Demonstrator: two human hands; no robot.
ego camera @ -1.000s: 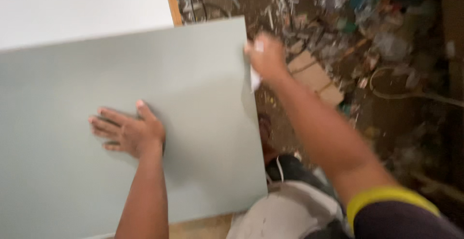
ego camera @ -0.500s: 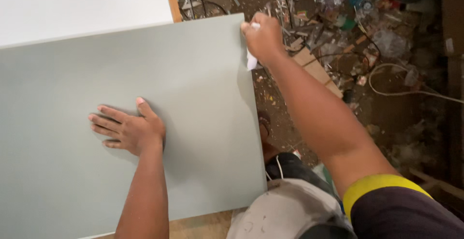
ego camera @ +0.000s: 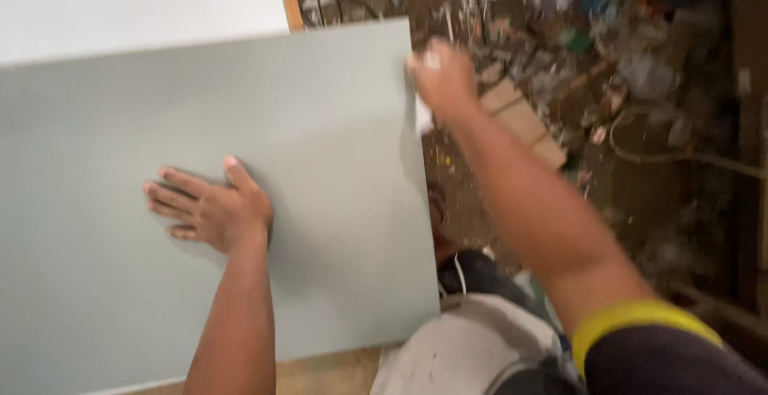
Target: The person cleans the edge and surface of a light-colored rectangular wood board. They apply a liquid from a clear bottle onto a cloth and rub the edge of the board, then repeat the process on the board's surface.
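Fingers of the left hand (ego camera: pixel 210 213) stay spread flat on the grey-green panel (ego camera: pixel 320 171). The right hand (ego camera: pixel 442 77), closed on a white scrap (ego camera: pixel 423 115), has slid back down the panel's right edge, above floor rubble (ego camera: pixel 576 51).

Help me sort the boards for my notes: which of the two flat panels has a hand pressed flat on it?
The grey-green panel in front: the left hand lies flat on it and the right hand is at its right edge. The white panel behind is untouched.
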